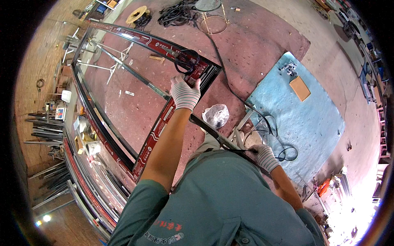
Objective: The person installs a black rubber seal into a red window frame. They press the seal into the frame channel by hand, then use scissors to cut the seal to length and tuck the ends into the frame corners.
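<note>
- Head view: I see my left hand (185, 93), in a striped work glove, with the fingers clenched on the near corner of a large frame (154, 135) wrapped in red printed film.
- The frame's corner sits right under those fingers; its long sides run away from them toward the far wall and down toward my left elbow.
- Just beyond the fingertips a loop of black rubber strip (186, 62) lies on the frame corner.
- My right hand (264, 157), gloved too, is closed around the same black strip near my waist; the strip runs from these fingers up toward the left hand.
- Between the two hands, a crumpled clear plastic bag (216, 115) lies on the reddish floor.
- Past the right fingers, a blue mat (312, 119) carries a tan block (300, 88).
</note>
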